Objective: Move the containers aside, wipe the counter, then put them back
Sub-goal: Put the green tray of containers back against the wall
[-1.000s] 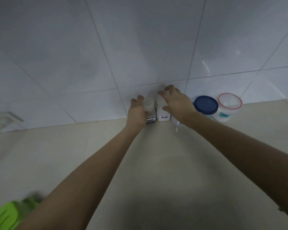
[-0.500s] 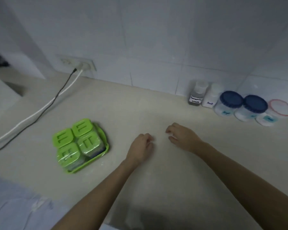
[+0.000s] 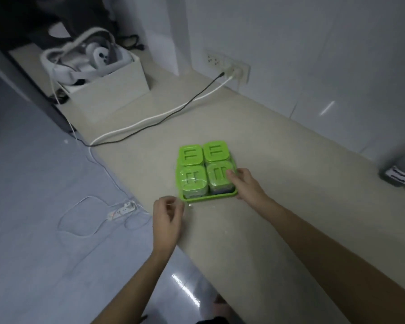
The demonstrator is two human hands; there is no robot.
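Observation:
A green tray [image 3: 211, 198] holding several clear containers with green lids [image 3: 190, 155] sits on the beige counter [image 3: 302, 174], near its front edge. My right hand [image 3: 244, 186] is at the tray's right side, thumb on the near-right lid [image 3: 216, 175] and fingers wrapped over the tray's right rim. My left hand [image 3: 167, 215] hovers just off the tray's front-left corner with loosely curled fingers and holds nothing. At the far right edge a small labelled jar [image 3: 399, 170] shows as a blur.
A white box with a headset [image 3: 103, 85] stands at the counter's far left. A black and a white cable [image 3: 164, 116] run from the wall socket [image 3: 229, 66] across the counter. A power strip [image 3: 124, 209] lies on the floor left of the counter edge.
Both hands left the small jars by the wall and came back and left across the counter to the green tray. The view swung left; my right hand now grips the tray's side.

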